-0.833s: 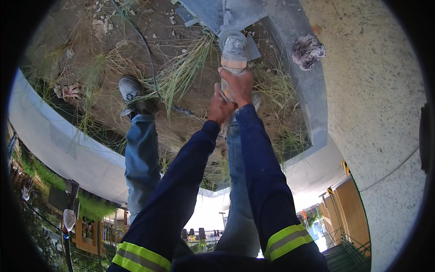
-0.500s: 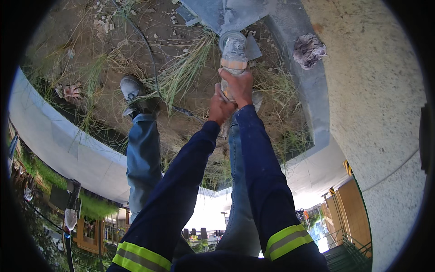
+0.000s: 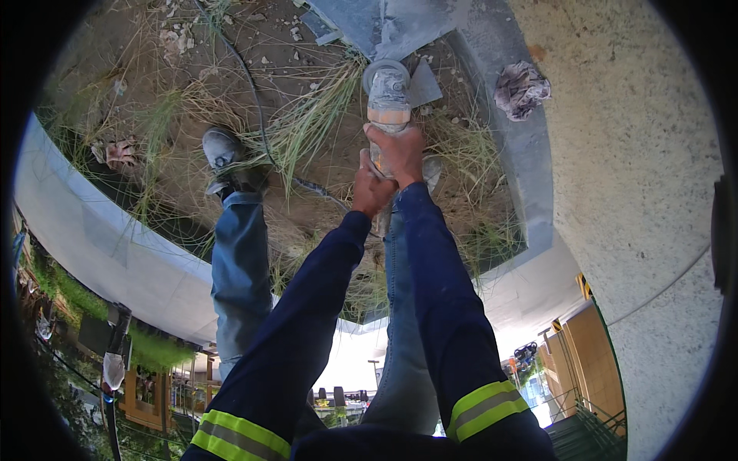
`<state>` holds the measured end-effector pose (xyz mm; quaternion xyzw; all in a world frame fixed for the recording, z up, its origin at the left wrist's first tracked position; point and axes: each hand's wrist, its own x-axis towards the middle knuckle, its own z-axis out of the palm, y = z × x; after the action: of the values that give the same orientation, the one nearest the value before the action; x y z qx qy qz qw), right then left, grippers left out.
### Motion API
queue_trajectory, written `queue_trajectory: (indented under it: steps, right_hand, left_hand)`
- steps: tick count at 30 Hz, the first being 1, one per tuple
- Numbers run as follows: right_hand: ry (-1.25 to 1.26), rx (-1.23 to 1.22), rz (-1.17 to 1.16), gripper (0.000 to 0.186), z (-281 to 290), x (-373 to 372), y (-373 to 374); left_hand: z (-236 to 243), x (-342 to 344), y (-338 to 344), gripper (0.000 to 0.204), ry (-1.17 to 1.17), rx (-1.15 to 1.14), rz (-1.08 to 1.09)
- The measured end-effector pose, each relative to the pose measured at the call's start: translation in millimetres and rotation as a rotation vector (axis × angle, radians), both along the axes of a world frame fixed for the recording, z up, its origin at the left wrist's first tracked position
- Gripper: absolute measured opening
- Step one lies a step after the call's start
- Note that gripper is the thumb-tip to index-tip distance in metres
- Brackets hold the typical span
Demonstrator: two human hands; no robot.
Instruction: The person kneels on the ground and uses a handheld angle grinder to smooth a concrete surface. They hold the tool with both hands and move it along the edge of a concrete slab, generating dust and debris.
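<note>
Both my hands are wrapped round a dusty angle grinder with an orange band on its body. My right hand grips it just behind the band, and my left hand closes on the rear of the body, nearer to me. The round disc end points away from me, at the lower edge of a grey slab surface. Whether the disc touches that surface I cannot tell. A dark power cable runs across the soil and comes up toward the tool's rear.
Dry soil with grass tufts and rubble lies around my shoe. A small grey flat piece sits beside the disc. Crumpled paper rests on the grey ledge at right, next to a pale speckled wall. A curved white edge borders the left.
The grinder and both hands have shifted slightly left, with the disc end a little nearer to me. Both hands keep their grip.
</note>
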<state>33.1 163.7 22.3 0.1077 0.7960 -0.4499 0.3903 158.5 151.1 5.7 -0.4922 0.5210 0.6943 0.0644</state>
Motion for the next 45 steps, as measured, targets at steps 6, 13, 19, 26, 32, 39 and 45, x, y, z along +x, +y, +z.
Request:
queue_trajectory:
  steps: [6, 13, 19, 26, 32, 39, 45]
  right_hand:
    - [-0.003, -0.088, -0.125, 0.041, -13, -10, 8]
    - [0.002, -0.037, -0.035, 0.041, -7, 2, 6]
    - [-0.008, -0.125, -0.098, 0.039, -13, -7, 14]
    - [-0.104, -0.01, -0.232, 0.044, 2, 15, 31]
    - [-0.087, -0.079, -0.177, 0.045, 11, 11, 25]
    - [-0.073, -0.108, -0.153, 0.044, -3, -7, 15]
    - [-0.062, -0.004, -0.069, 0.042, -5, -8, 4]
  left_hand:
    - [22, -35, -20, 0.089, -0.198, 0.028, -0.236]
    - [18, -12, -9, 0.088, -0.092, -0.005, -0.109]
    - [25, -26, -11, 0.085, -0.131, -0.018, -0.15]
    - [28, 1, 5, 0.086, -0.163, -0.049, -0.296]
    - [29, 0, 8, 0.085, -0.16, -0.065, -0.254]
    - [17, -17, -12, 0.095, -0.041, 0.069, -0.19]
    - [14, -19, -14, 0.1, -0.135, -0.024, -0.154]
